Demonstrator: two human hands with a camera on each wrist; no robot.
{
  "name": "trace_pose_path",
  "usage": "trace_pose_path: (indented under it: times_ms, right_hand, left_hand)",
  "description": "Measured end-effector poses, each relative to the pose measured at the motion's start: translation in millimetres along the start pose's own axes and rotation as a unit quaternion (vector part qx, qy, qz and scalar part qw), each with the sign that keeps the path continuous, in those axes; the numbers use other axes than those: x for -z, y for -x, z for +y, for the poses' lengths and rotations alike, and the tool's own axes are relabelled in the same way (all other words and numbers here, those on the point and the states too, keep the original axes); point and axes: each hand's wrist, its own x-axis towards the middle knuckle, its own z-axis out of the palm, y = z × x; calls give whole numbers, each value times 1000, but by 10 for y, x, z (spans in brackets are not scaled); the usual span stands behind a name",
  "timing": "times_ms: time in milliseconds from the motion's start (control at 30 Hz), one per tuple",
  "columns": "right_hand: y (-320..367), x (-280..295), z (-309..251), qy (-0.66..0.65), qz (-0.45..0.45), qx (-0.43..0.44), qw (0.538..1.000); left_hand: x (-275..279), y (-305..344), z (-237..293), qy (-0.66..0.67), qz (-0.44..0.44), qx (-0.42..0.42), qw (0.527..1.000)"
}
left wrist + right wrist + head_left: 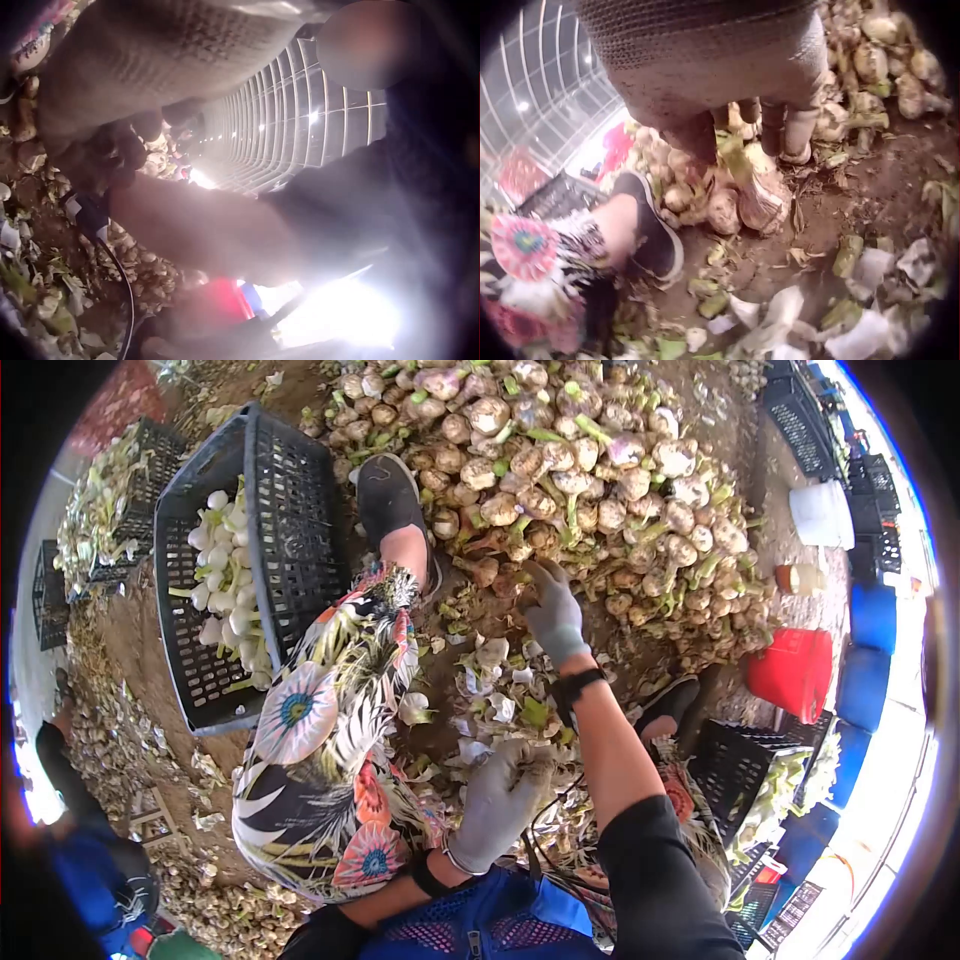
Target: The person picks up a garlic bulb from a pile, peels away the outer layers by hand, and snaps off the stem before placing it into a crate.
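So the right hand point(557, 615) is down at the near edge of a big garlic pile point(600, 510), thumb and fingers spread over a garlic bulb point(765, 202). Can't tell if it's actually gripping it, the glove hides a lot. Left hand point(500, 800) is closer to the body with its fingers curled; no clue whether anything's in there, since the left wrist view is mostly blurry glove and glare.

The dark shoe point(672, 703) right of the right hand is half covered by the forearm. Peelings point(490, 705) litter the ground between the hands. Ahead and left of both hands, a black crate point(295, 510) has cleaned garlic point(222, 575) inside, partly behind its wall. Someone in blue point(100, 870), far left of the left hand, is cut off by the lens edge. Any print on the red bucket point(790, 675), right of the right hand, I can't make out.
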Motion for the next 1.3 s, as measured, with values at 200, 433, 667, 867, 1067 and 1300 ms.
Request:
trace_pose_path:
  times_ms: [200, 433, 667, 867, 1067, 1300]
  right_hand:
    - [86, 51, 370, -97, -13, -65, 993]
    - [1678, 1094, -56, -483, -3, -128, 866]
    - [2358, 1142, -387, -359, 99, -174, 912]
    - [2693, 1336, -459, -309, 130, -85, 938]
    - [2833, 1373, -509, -440, 189, -28, 878]
    - [2982, 1529, -502, -394, 155, -79, 902]
  left_hand:
    - [8, -111, -131, -31, 11, 21, 999]
    - [-50, -162, -2, -268, 23, -258, 928]
    - [-168, 181, 20, -237, -67, -297, 922]
    - [-185, 350, 125, -32, -129, -135, 982]
    - [-267, 392, 59, -89, -184, -216, 955]
    - [-311, 550, 236, -28, -225, -137, 964]
